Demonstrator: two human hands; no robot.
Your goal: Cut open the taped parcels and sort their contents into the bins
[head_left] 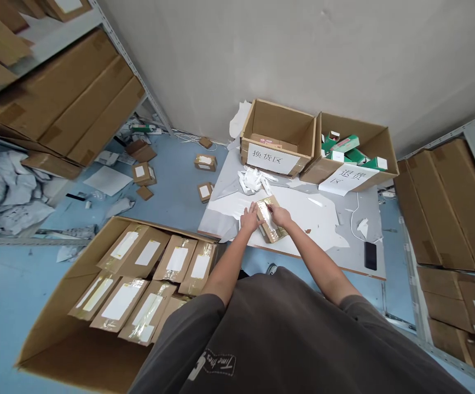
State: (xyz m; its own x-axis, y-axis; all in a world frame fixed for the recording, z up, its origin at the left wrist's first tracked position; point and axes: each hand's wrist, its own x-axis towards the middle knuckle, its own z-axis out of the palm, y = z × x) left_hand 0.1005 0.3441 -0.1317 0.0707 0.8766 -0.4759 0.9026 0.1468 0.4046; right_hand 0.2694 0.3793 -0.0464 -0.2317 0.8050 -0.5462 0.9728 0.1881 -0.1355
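A taped cardboard box point(269, 221) with a white label lies slanted near the front edge of the white-topped table. My left hand point(250, 219) rests against the box's left side, fingers spread and thumb at its edge. Over the upper right part of the box, my right hand point(279, 215) is closed around a small dark and reddish thing, mostly hidden by the fingers. Its tip points at the label, but I cannot make out its kind. Crumpled white paper scraps point(254, 179) are heaped just beyond the box.
Two open cartons, one nearly bare inside point(278, 120) and one with green-and-white boxes point(354, 148), stand at the table's back. A phone point(370, 256) lies at right. A large carton point(52, 323) of labelled boxes is at my left. Shelves flank both sides; small boxes point(144, 173) litter the floor.
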